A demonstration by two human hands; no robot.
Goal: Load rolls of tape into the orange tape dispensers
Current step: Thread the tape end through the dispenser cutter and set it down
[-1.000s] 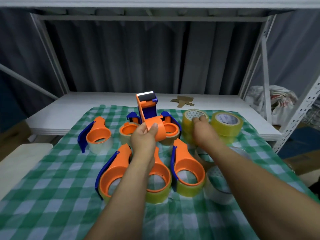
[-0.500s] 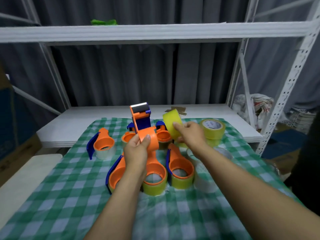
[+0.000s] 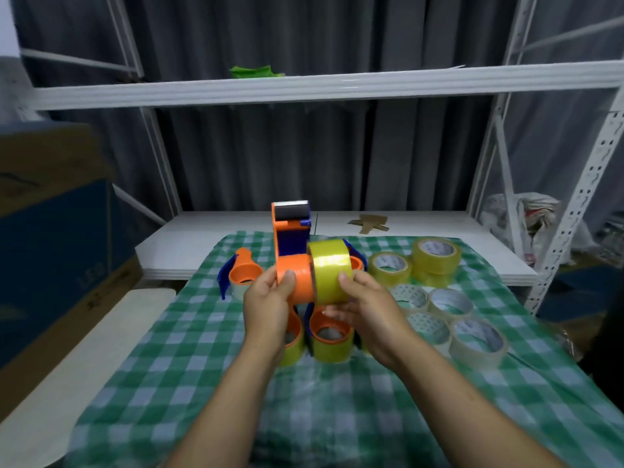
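Green checked cloth point(image 3: 202, 349) is carrying four clear rolls point(image 3: 477, 339) at right. Left hand point(image 3: 266, 305) is gripping one orange dispenser point(image 3: 302, 278); right hand point(image 3: 368, 309) is gripping one yellow roll point(image 3: 331, 275) touching it.

The left hand point(image 3: 270, 307) grips an orange dispenser point(image 3: 293, 265); the right hand point(image 3: 363, 307) seemingly presses a yellow roll point(image 3: 331, 276) against it.

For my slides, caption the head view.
Left hand grips orange dispenser; right hand holds yellow tape roll against it.
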